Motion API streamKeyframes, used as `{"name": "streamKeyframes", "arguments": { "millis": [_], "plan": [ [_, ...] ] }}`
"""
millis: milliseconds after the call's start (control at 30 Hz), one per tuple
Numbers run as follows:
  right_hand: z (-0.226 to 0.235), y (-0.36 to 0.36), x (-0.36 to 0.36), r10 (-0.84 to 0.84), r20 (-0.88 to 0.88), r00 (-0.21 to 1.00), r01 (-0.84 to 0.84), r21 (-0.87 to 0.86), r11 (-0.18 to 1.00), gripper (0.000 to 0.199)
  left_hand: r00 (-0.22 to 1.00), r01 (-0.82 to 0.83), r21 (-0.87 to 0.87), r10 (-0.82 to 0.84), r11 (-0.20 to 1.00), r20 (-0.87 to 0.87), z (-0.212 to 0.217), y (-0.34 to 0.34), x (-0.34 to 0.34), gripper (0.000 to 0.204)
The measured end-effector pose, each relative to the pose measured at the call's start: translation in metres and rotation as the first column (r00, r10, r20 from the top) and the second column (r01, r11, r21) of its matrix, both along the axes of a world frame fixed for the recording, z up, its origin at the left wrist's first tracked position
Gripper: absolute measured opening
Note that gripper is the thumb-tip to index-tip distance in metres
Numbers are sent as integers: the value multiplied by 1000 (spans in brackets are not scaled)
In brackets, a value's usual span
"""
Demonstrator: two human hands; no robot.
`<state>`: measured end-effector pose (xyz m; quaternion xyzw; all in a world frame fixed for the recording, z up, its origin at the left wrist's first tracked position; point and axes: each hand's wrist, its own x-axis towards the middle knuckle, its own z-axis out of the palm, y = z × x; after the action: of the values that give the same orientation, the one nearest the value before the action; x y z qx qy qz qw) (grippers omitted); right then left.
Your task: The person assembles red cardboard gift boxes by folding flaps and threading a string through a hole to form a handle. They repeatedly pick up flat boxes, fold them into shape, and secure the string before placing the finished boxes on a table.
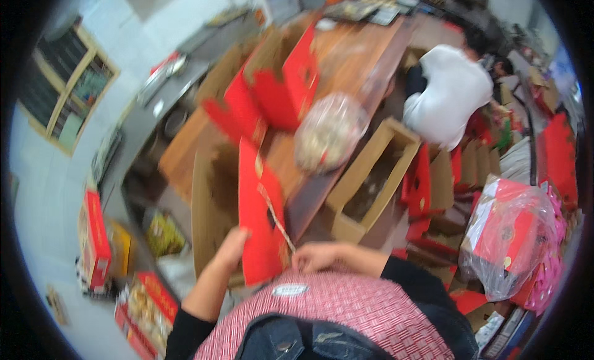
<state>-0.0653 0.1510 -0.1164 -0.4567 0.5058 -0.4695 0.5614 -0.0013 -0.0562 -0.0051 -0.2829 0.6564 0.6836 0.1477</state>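
Carton: open, red outside and brown inside, the cardboard carton stands upright at centre-left of the frame, near the lower edge.
Left hand: the left hand is at the red panel's left edge; fingers partly hidden, so cannot tell whether it grips.
Right hand: the right hand, lower centre, has fingers curled closed on the lower end of the twisted cord.
Cord: slants across the red face, near a dark hole; upper attachment too blurred to tell.
Handling (judgement): brace the panel from the left, draw the cord evenly, avoid tearing or creasing the board.
Surroundings: clear plastic bag on the wooden table, upper centre.
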Motion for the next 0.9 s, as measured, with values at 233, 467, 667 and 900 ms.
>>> {"name": "streamKeyframes", "arguments": {
  "millis": [233,467,667,900],
  "plan": [
    [-34,6,22,-395,168,903,424,-215,880,8,1000,-28,4,28,1000,10,-23,-16,2,32],
    [-3,-9,5,-473,-633,614,625,23,780,26,1000,-11,-25,11,1000,-21,-20,-13,2,32],
    [-8,-41,-8,-628,-699,341,574,-374,728,16,1000,-30,-66,30,997,1,-8,-9,-1,31],
    [11,-72,-7,-732,153,664,707,190,681,11,1000,-4,36,3,999,26,-4,-8,-3,30]
  ]
}}
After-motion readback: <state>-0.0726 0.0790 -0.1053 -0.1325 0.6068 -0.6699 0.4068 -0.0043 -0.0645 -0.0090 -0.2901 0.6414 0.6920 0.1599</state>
